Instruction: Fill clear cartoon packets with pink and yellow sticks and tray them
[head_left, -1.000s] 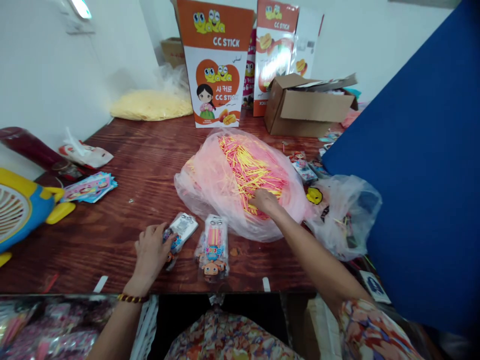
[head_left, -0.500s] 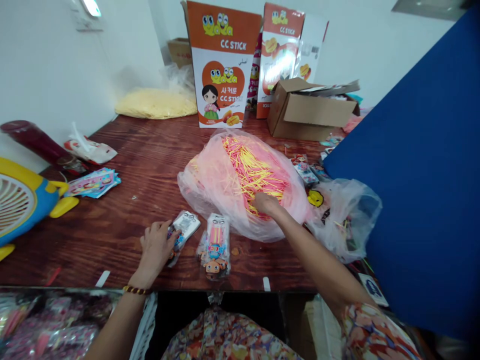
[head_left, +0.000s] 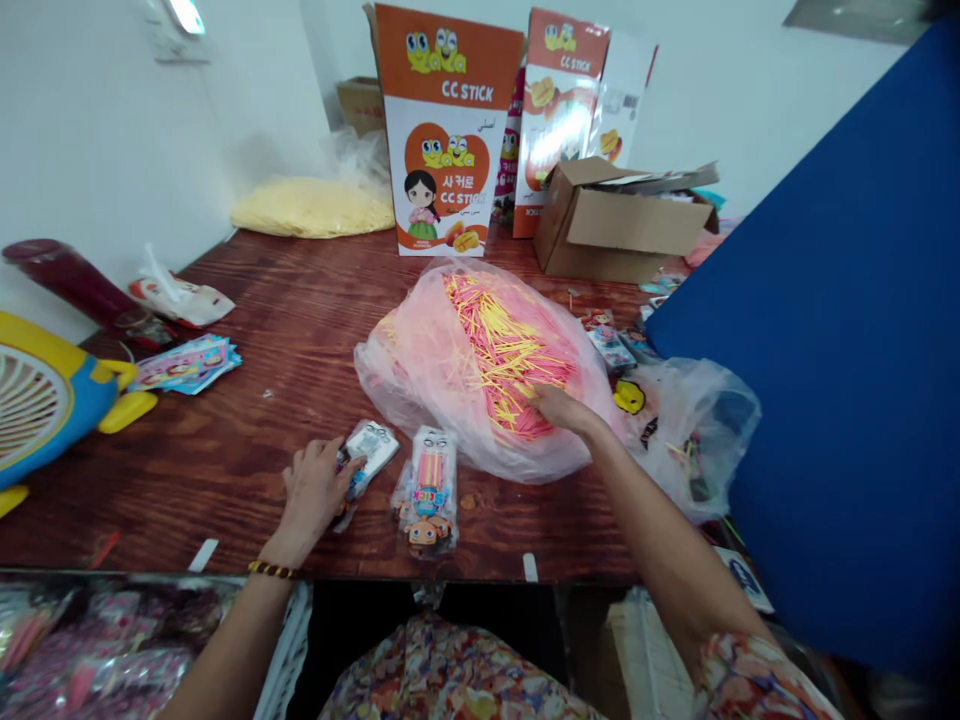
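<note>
The counter [head_left: 247, 480] has a dark red-brown wood-grain surface. At its middle sits a pale pink translucent bag [head_left: 416, 345], its upper side open to expose a mass of thin pink and yellow sticks [head_left: 499, 335].

Right hand [head_left: 559, 408]: positioned at the near right part of the exposed sticks. Its fingers are bent and brought together, tips among the sticks; from where I stand, I cannot tell whether any are gripped.

Left hand [head_left: 315, 488]: palm down on the near left part of the counter, fingers partly spread and bent. The fingertips touch the left packets [head_left: 377, 448], which lie at a slant, far ends toward the right. A firm grip cannot be confirmed. A beaded bracelet [head_left: 271, 570] encircles the left wrist.

Right packets [head_left: 429, 485]: overlapping, just right of the left packets and on the near side of the bag. The top one shows pink and yellow sticks above a printed cartoon face.

Surrounding items: an orange-and-white carton [head_left: 442, 150] stands upright on the far side of the bag; an open cardboard box [head_left: 634, 225] sits farther right. A clear plastic bag [head_left: 705, 430] lies to the right, beside a blue panel [head_left: 840, 360].
</note>
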